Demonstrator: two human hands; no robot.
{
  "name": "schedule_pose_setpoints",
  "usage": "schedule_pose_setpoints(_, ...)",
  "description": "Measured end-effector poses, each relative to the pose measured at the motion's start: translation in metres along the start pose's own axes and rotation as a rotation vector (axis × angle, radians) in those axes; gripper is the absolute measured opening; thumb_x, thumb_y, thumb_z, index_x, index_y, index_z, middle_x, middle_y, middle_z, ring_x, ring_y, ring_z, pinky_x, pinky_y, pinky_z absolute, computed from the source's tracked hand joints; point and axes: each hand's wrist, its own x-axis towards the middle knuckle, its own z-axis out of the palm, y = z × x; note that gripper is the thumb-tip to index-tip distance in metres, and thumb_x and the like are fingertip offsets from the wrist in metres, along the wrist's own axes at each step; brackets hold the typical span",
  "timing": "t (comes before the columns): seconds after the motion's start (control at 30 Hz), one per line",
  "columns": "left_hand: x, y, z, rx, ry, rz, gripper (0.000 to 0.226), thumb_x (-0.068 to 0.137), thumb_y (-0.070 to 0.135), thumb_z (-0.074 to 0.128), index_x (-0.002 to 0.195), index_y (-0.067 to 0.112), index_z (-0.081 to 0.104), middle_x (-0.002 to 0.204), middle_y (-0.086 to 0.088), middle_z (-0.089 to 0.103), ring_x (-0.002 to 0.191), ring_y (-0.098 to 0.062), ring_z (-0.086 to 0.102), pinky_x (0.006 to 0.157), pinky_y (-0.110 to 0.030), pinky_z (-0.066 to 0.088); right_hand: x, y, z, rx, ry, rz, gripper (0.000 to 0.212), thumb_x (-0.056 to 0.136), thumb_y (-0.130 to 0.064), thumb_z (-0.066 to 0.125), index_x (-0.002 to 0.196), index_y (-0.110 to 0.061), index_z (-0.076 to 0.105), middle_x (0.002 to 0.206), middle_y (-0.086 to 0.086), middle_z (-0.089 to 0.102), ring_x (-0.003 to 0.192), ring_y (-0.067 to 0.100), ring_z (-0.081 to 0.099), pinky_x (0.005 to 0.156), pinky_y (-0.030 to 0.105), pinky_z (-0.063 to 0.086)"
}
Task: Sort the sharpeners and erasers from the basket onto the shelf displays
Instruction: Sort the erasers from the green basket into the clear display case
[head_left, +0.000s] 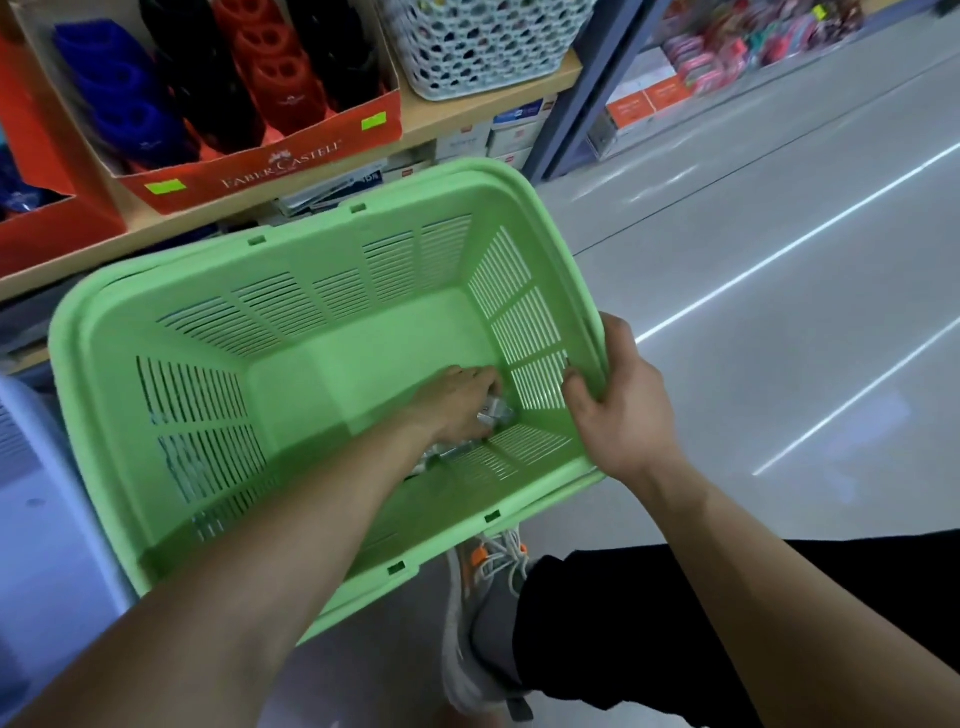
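Observation:
A light green slotted plastic basket is tilted in front of the shelf. My right hand grips its right rim, thumb inside the wall. My left hand reaches down into the bottom right corner, fingers closed around small silvery wrapped items; more of them lie under my wrist. What these items are is too blurred to tell. On the wooden shelf above stands a red Faber-Castell display box holding blue, black and red sharpeners.
A white perforated basket sits on the shelf right of the display box. Another red box is at far left. Small boxes fill the lower shelf. My grey shoe is on the shiny floor. A pale plastic object lies at lower left.

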Motion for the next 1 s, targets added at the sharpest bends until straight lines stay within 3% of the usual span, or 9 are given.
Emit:
schedule_pose_setpoints(0.1,0.0,-0.002,-0.003,0.067,-0.079,0.004,0.047,0.09,0.035,0.066,0.134,0.037,0.05,0.132,0.004,0.059,0.119,-0.023,0.051,0.096,-0.039,0.047,0.0,0.0,0.0,0.005,-0.004,-0.008,0.043,0.092,-0.011,0.057,0.132,-0.02,0.046,0.076,-0.015,0.055,0.065,0.003,0.055,0.049,0.011,0.032)
schedule_pose_setpoints(0.17,0.0,-0.001,-0.005,0.134,-0.118,0.004,0.035,0.09,0.033,0.064,0.124,0.032,0.056,0.124,0.001,0.061,0.11,-0.022,0.054,0.089,-0.036,0.047,0.001,0.0,0.0,-0.002,0.0,-0.01,0.043,0.091,-0.011,0.057,0.132,-0.019,0.046,0.076,-0.015,0.055,0.065,0.003,0.055,0.049,0.011,0.032)
schedule_pose_setpoints(0.23,-0.002,-0.001,-0.005,0.153,-0.165,-0.005,0.038,0.09,0.029,0.064,0.126,0.021,0.055,0.125,-0.002,0.058,0.106,-0.023,0.056,0.087,-0.036,0.049,0.001,0.0,0.001,-0.016,0.007,-0.01,0.042,0.091,-0.011,0.057,0.131,-0.019,0.046,0.074,-0.014,0.054,0.062,0.004,0.054,0.047,0.013,0.031)
schedule_pose_setpoints(0.37,-0.01,-0.008,-0.002,0.034,-0.243,-0.041,0.033,0.094,0.02,0.062,0.125,0.015,0.053,0.119,-0.007,0.062,0.101,-0.024,0.059,0.083,-0.034,0.049,0.0,0.0,0.001,-0.044,0.016,-0.01,0.043,0.091,-0.012,0.057,0.132,-0.018,0.046,0.072,-0.013,0.052,0.058,0.004,0.051,0.046,0.015,0.03)
schedule_pose_setpoints(0.43,-0.016,-0.015,-0.001,-0.018,-0.235,-0.052,0.033,0.096,0.023,0.062,0.127,0.015,0.052,0.118,-0.008,0.063,0.099,-0.023,0.059,0.082,-0.033,0.047,-0.001,-0.001,0.001,-0.043,0.008,-0.003,0.043,0.091,-0.012,0.057,0.132,-0.019,0.045,0.071,-0.011,0.052,0.058,0.007,0.052,0.046,0.019,0.03)
schedule_pose_setpoints(0.53,-0.025,-0.024,-0.003,-0.149,-0.18,-0.084,0.04,0.099,0.028,0.062,0.134,0.013,0.049,0.128,-0.01,0.062,0.1,-0.019,0.055,0.083,-0.032,0.042,-0.001,-0.002,0.0,-0.054,0.008,0.005,0.042,0.092,-0.013,0.056,0.131,-0.02,0.044,0.07,-0.01,0.052,0.057,0.007,0.052,0.043,0.015,0.028)
schedule_pose_setpoints(0.7,-0.043,-0.032,-0.021,-0.347,-0.028,-0.21,0.049,0.103,0.026,0.056,0.147,0.013,0.039,0.14,-0.013,0.055,0.111,-0.025,0.057,0.08,-0.031,0.043,-0.002,-0.005,-0.001,-0.042,0.003,0.001,0.041,0.091,-0.011,0.057,0.13,-0.018,0.045,0.069,-0.009,0.052,0.054,0.01,0.052,0.045,0.021,0.03)
schedule_pose_setpoints(0.87,-0.049,-0.034,-0.014,-0.173,-0.065,-0.248,0.041,0.103,0.026,0.052,0.14,0.011,0.042,0.138,-0.013,0.053,0.116,-0.026,0.053,0.096,-0.037,0.044,-0.002,-0.007,-0.001,-0.044,0.005,-0.001,0.043,0.091,-0.011,0.057,0.132,-0.017,0.045,0.069,-0.008,0.052,0.054,0.009,0.051,0.044,0.019,0.029)
schedule_pose_setpoints(1.0,-0.048,-0.034,-0.001,-0.012,-0.107,-0.219,0.066,0.094,0.04,0.064,0.148,0.014,0.037,0.148,-0.012,0.044,0.133,-0.032,0.039,0.11,-0.045,0.037,-0.002,-0.008,-0.002,-0.041,0.002,-0.005,0.043,0.091,-0.01,0.057,0.132,-0.016,0.045,0.071,-0.01,0.051,0.057,0.006,0.05,0.043,0.014,0.033)
